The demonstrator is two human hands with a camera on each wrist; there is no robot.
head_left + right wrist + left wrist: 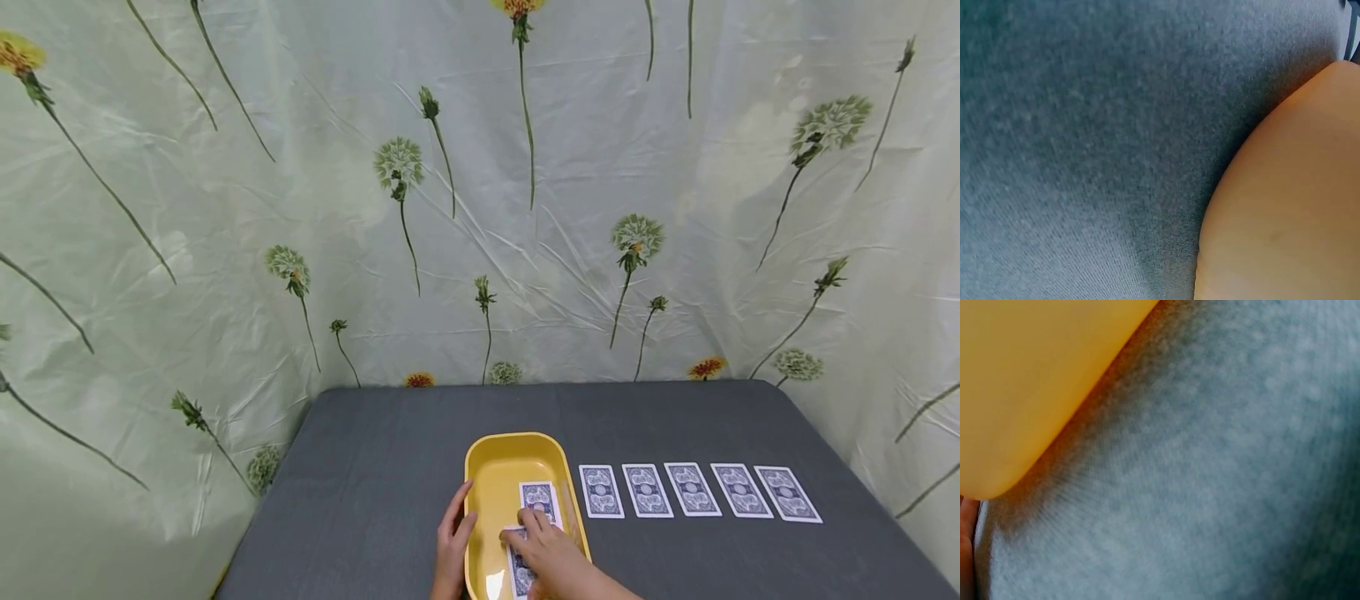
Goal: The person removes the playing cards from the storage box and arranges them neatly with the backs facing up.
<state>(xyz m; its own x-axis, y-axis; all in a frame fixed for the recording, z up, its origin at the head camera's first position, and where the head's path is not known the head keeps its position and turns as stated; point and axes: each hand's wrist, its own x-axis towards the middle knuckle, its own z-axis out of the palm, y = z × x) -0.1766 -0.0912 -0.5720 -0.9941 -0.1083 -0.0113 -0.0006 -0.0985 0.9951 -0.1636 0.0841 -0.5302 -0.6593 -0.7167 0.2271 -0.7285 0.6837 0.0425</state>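
Note:
A yellow tray (pixel 517 442) with rounded corners and low walls stands on the dark grey table. Two patterned card backs show inside it: the farther playing card (pixel 538 496) and, overlapping it from the near side, another playing card (pixel 518 575). My right hand (pixel 551 558) reaches over the right wall and holds the nearer card, fingers at its far end and thumb by its near part. Along the tray's left wall lies my left hand (pixel 452 546), fingers extended against the outside and thumb at the rim. The left wrist view shows the tray's wall (pixel 1035 381) close up.
To the right of the tray, several face-down playing cards lie in a row, from the nearest one (pixel 602 492) to the outermost one (pixel 787 494). Grey cloth covers the table (pixel 360 492). A flower-printed curtain (pixel 337 208) hangs behind its far edge.

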